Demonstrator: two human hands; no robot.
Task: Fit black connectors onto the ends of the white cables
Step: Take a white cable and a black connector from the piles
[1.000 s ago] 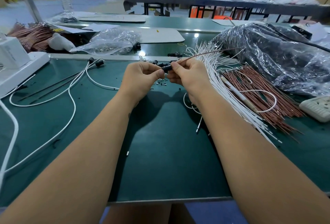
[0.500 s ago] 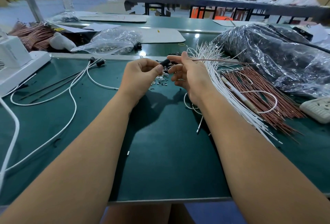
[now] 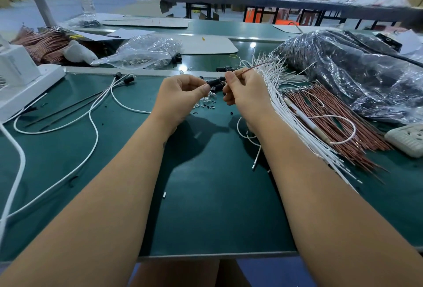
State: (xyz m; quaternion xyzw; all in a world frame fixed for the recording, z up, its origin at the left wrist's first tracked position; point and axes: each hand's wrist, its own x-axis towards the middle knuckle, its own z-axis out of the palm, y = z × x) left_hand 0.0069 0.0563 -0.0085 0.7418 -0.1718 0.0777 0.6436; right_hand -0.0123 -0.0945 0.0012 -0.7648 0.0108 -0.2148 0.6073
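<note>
Only the head view here, so: both hands are up over the green bench (image 3: 206, 206) at centre frame, mid-fit as far as I can judge. The left hand (image 3: 180, 99) has thumb and forefinger pinched on a black connector (image 3: 214, 82), and the right hand (image 3: 246, 94) is pinched on a thin copper-coloured wire (image 3: 256, 66) angling to the upper right, its tip right at the connector's mouth. Whether it's actually seated I can't tell. The white cables (image 3: 288, 112) lie fanned out at centre right, beside the copper wire bundle (image 3: 332, 121); finished-looking ones with black ends (image 3: 127, 79) sit centre left. Next move probably needs a straight push in, then grabbing a fresh cable.
</note>
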